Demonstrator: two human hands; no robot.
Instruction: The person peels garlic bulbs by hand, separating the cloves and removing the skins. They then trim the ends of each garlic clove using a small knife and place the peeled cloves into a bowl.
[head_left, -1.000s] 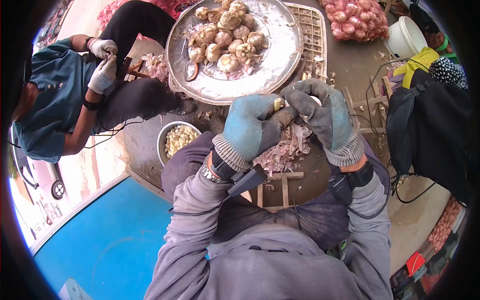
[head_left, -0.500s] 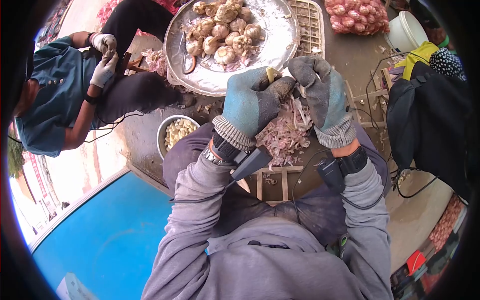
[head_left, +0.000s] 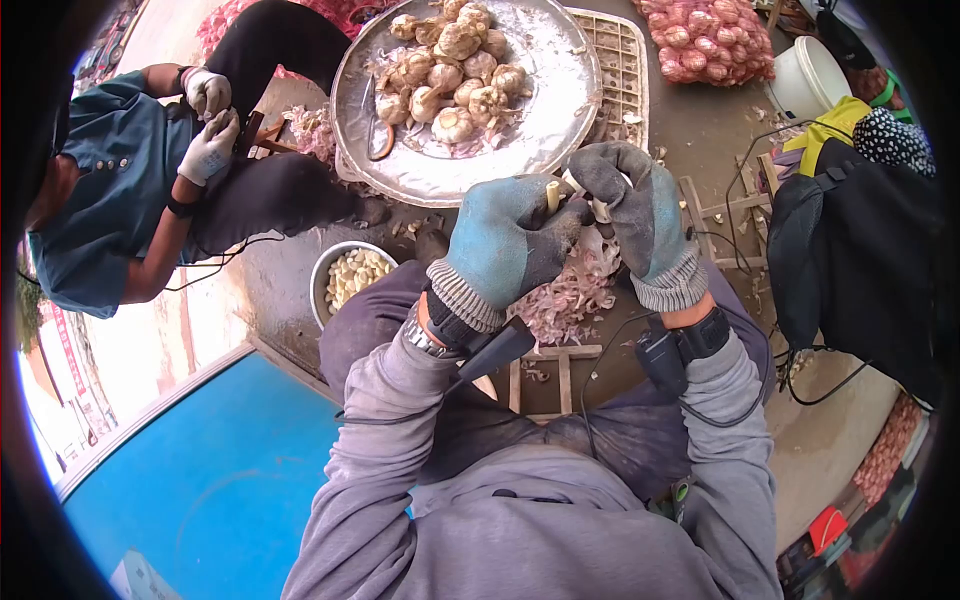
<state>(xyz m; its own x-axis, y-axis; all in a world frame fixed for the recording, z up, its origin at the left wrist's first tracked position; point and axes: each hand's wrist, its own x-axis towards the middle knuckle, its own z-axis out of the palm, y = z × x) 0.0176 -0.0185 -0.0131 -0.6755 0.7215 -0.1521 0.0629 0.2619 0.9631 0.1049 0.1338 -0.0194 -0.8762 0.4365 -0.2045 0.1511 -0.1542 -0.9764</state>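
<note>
My left hand (head_left: 505,240), in a blue and dark grey glove, is closed around garlic; its cut stalk (head_left: 552,196) sticks up beside the thumb. My right hand (head_left: 640,215), gloved alike, has thumb and fingers pinched on a pale piece of garlic (head_left: 600,210) close to the left fingertips. Most of what both hands hold is hidden by the gloves. Below them lies a heap of pinkish garlic skins (head_left: 570,300). Just beyond, a round metal tray (head_left: 550,110) carries several whole garlic bulbs (head_left: 452,124) and a curved-handled knife (head_left: 381,143).
A bowl (head_left: 318,280) of peeled cloves (head_left: 354,273) stands by my left knee. At left a person in white gloves (head_left: 209,150) sits working. A net sack of garlic (head_left: 706,38), a white bucket (head_left: 810,78) and a black bag (head_left: 855,260) are at right.
Both hands have come slightly lower in view, still close together. The loose skin strip that hung under my right hand no longer shows there. The other person's hands have shifted slightly.
</note>
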